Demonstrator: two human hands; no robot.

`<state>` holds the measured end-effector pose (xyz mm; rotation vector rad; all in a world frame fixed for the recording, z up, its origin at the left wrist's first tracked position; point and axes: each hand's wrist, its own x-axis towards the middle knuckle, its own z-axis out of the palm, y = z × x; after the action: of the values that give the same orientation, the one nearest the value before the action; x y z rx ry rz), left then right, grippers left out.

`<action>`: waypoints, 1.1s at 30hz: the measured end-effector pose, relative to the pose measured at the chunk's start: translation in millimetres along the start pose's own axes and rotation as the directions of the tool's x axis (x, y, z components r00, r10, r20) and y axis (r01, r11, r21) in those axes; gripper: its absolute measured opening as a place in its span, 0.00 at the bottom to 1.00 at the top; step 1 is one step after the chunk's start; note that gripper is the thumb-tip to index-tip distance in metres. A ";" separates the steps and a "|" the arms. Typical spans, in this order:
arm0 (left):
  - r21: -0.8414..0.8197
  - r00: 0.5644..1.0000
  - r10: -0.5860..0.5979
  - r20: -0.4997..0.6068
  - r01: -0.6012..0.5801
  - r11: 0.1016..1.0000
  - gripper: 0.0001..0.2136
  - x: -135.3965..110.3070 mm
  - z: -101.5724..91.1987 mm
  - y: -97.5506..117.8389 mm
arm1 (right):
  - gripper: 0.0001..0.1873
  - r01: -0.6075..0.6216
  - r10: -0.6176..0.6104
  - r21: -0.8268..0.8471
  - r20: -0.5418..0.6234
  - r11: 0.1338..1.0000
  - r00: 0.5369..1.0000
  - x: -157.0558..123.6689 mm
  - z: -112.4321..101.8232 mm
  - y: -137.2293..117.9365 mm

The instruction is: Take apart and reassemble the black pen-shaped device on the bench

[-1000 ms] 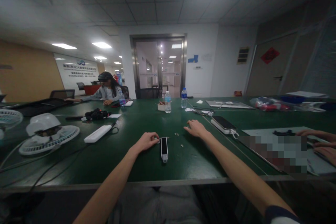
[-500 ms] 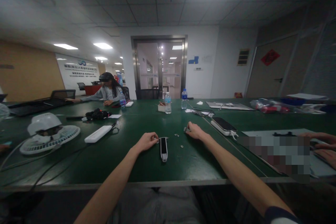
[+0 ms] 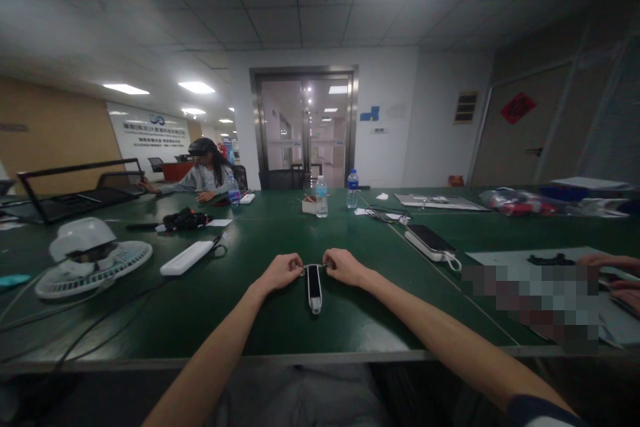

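Note:
A narrow black and white device (image 3: 313,285) lies lengthwise on the green table (image 3: 280,320) in front of me. A thin metal pin crosses its far end. My left hand (image 3: 283,270) is closed in a pinch on the pin's left end. My right hand (image 3: 343,265) is closed at the pin's right end, pinching something too small to make out. Both hands rest on the table, one on each side of the device's far end.
A phone on a white power bank (image 3: 429,241) lies to the right, a white power bank (image 3: 187,257) and a small white fan (image 3: 93,255) to the left. Two water bottles (image 3: 321,197) stand further back. Another person's hands (image 3: 613,273) work at the right; a seated person (image 3: 205,173) is far left.
My right hand closed on something small at the right on the table, then moved left to the device's far end. The left hand stayed put. At far left a laptop lid opened.

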<state>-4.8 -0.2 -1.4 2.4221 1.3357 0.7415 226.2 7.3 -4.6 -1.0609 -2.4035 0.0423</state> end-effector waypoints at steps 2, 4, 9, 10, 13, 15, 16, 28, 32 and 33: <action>-0.005 1.000 -0.002 -0.002 0.002 1.000 0.10 -0.3 -0.6 1.1 | 0.06 -0.005 0.005 0.023 -0.012 1.000 1.000 -0.9 -0.2 0.0; -0.005 1.000 -0.009 -0.003 0.009 1.000 0.10 -0.6 -0.7 2.0 | 0.06 -0.003 0.004 0.048 -0.024 0.999 1.000 -1.5 -0.6 0.0; -0.008 0.999 -0.034 -0.012 0.034 0.999 0.10 -0.6 0.9 1.4 | 0.10 -0.016 0.018 0.098 -0.016 0.995 1.000 -1.9 0.5 -2.0; -0.011 0.999 -0.036 -0.011 0.036 0.999 0.10 -0.7 1.0 1.0 | 0.11 -0.020 0.021 0.103 -0.008 0.994 1.000 -2.1 0.7 -2.7; -0.015 1.000 -0.024 -0.012 0.024 1.000 0.10 -1.2 0.8 0.6 | 0.11 -0.008 0.008 0.109 0.006 0.994 1.000 -3.2 0.8 -5.5; -0.010 1.000 -0.023 -0.019 0.022 1.000 0.10 -2.0 0.2 1.5 | 0.10 0.008 -0.008 0.109 -0.004 0.994 1.000 -4.2 0.5 -7.4; -0.005 0.999 -0.026 -0.024 0.026 1.000 0.10 -2.5 -0.1 2.2 | 0.10 0.015 -0.014 0.109 -0.013 0.994 1.000 -4.5 0.1 -8.0; -0.017 0.999 -0.045 -0.011 0.044 0.999 0.12 -1.3 -1.9 0.8 | 0.10 0.018 -0.016 0.161 -0.008 0.987 1.000 -3.6 -5.0 -2.0; -0.002 1.000 -0.022 -0.011 0.022 1.000 0.13 -1.7 -3.0 1.4 | 0.10 0.010 -0.005 0.194 -0.027 0.981 1.000 -2.8 -2.2 0.1; 0.000 1.000 -0.017 -0.012 0.017 1.000 0.13 -2.1 -3.6 2.3 | 0.09 0.012 -0.005 0.198 -0.035 0.980 0.999 -2.7 -1.5 0.4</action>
<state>-6.1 -3.2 2.0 2.4067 1.3590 0.7528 228.7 5.4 -4.6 -0.9511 -2.3170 0.2538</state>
